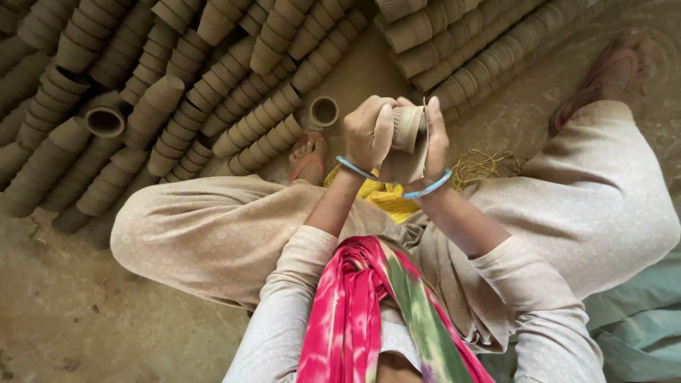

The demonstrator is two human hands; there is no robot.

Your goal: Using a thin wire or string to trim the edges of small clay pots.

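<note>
Hands up over the lap: left hand (367, 132) and right hand (434, 135) both wrapped tight round one small clay cup (406, 128), nested cup rows (241, 85) lining the dirt floor (64, 312) beyond.

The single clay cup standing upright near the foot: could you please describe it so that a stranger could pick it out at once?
Start from the rows of nested clay cups lying on their sides across the dirt floor. Follow them down to the sandalled foot. Just above it, left of the left hand, sits the lone clay cup, the only one there standing apart with its round mouth facing up.
</note>
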